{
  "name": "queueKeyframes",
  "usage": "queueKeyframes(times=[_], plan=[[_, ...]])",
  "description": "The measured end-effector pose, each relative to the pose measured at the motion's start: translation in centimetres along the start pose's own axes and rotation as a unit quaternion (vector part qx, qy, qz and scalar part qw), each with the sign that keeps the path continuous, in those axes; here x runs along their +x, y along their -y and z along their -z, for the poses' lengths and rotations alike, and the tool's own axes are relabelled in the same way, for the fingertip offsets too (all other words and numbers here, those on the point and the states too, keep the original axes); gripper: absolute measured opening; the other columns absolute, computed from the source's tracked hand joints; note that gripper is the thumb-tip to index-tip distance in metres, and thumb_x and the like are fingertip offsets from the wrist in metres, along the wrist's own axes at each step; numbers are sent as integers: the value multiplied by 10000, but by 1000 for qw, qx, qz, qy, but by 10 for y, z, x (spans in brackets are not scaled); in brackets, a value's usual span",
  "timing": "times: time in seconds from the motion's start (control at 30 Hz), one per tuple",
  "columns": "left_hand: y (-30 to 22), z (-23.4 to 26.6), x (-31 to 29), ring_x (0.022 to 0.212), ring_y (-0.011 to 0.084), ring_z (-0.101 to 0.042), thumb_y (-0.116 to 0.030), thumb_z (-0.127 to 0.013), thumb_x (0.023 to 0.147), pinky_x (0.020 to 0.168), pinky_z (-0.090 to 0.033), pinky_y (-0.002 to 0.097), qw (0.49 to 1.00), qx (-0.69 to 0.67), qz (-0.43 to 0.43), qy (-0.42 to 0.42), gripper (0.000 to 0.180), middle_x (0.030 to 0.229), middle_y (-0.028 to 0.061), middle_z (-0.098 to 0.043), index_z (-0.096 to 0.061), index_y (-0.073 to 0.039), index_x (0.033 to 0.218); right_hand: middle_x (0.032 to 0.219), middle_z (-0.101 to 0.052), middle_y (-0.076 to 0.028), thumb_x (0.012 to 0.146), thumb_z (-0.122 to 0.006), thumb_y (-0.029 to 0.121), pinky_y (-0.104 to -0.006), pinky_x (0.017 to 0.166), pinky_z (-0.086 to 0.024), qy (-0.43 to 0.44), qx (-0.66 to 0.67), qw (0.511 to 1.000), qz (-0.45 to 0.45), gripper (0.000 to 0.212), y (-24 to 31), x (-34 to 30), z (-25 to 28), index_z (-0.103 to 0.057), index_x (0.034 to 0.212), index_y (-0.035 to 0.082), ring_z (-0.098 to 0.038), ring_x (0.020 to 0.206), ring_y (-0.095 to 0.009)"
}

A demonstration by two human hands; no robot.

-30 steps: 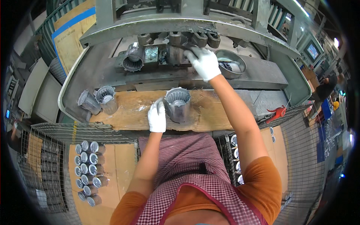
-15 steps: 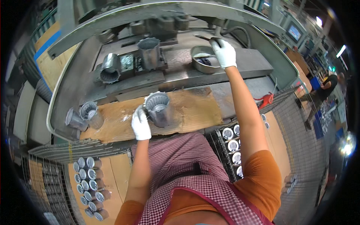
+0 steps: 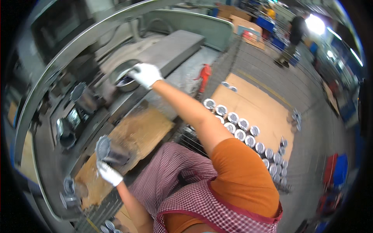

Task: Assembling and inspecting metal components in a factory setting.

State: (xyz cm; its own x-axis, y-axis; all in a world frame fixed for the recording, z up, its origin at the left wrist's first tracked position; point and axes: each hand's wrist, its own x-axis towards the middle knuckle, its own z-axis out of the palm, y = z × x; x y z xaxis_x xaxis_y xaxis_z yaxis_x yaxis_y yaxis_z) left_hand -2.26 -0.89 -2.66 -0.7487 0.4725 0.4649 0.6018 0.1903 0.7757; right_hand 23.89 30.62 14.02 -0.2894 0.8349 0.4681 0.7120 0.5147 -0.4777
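Observation:
My right hand (image 3: 147, 75), in a white glove, is over the rim of a round metal bowl (image 3: 126, 87). Its fingers are closed on a dark stick-like tool, mostly hidden by the glove and blur. Dark stuff and something pale lie inside the bowl. My left hand (image 3: 109, 173), also gloved, grips the edge of a grey ribbed metal cylinder (image 3: 114, 152) with an open, toothed end. That cylinder lies tilted on a stained brown cardboard sheet (image 3: 149, 126). Two similar cylinders, one of them here (image 3: 70, 200), stand at the sheet's near left end.
Two more metal cylinders, one upright (image 3: 83, 97) and one tipped (image 3: 65, 134), sit on the machine bed. A curved machine rail (image 3: 58, 58) arches overhead. A red-handled tool (image 3: 204, 75) hangs at the right edge. Many round parts (image 3: 233, 117) stand on cardboard (image 3: 256, 101); a person (image 3: 293, 37) stands beyond.
My view has swung to the right, so the bench appears turned and further left. My right hand has lowered to the bowl with the dark tool. My left hand stays at the cylinder.

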Motion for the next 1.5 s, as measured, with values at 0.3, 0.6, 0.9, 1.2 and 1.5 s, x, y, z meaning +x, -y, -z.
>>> queueKeyframes(times=[0.3,0.6,0.9,1.2,1.5], plan=[[-5,-5,16,1372,331,-361,-430,-413,1012,1137,-273,443,985,-122,-81,87,640,1523,189,-319,-265,-43,1498,977,-692,-173,845,-575,519,-456,800,-499,4,-63,998,-16,524,-44,-58,70,-623,1163,104,-661,939,-338],[-79,35,26,930,229,-576,-253,-826,742,885,-461,357,982,74,16,174,578,1052,135,-642,-553,45,1156,862,-708,-138,923,-433,485,-423,764,-531,-22,-66,993,-93,466,-99,-111,67,-737,889,132,-685,826,-331],[-179,51,-26,990,349,-619,-266,-939,385,845,-472,422,935,-36,-312,162,551,1167,191,-640,-566,-128,767,1000,-697,-170,915,-531,513,-370,860,-503,-64,-11,986,-152,495,-132,-113,65,-707,1043,68,-670,958,-325],[-229,84,-44,1002,331,-611,-471,-921,361,869,-477,410,915,-40,-358,183,648,1171,191,-627,-608,-136,819,943,-698,-185,894,-574,516,-355,823,-498,-66,34,980,-183,509,-130,-112,54,-707,1021,42,-678,917,-318],[-238,81,-45,995,326,-611,-424,-934,334,843,-483,395,919,-84,-320,213,578,1168,182,-637,-635,-131,733,988,-697,-174,895,-577,496,-370,833,-498,-80,27,982,-170,488,-138,-112,62,-696,1047,47,-669,919,-325]])
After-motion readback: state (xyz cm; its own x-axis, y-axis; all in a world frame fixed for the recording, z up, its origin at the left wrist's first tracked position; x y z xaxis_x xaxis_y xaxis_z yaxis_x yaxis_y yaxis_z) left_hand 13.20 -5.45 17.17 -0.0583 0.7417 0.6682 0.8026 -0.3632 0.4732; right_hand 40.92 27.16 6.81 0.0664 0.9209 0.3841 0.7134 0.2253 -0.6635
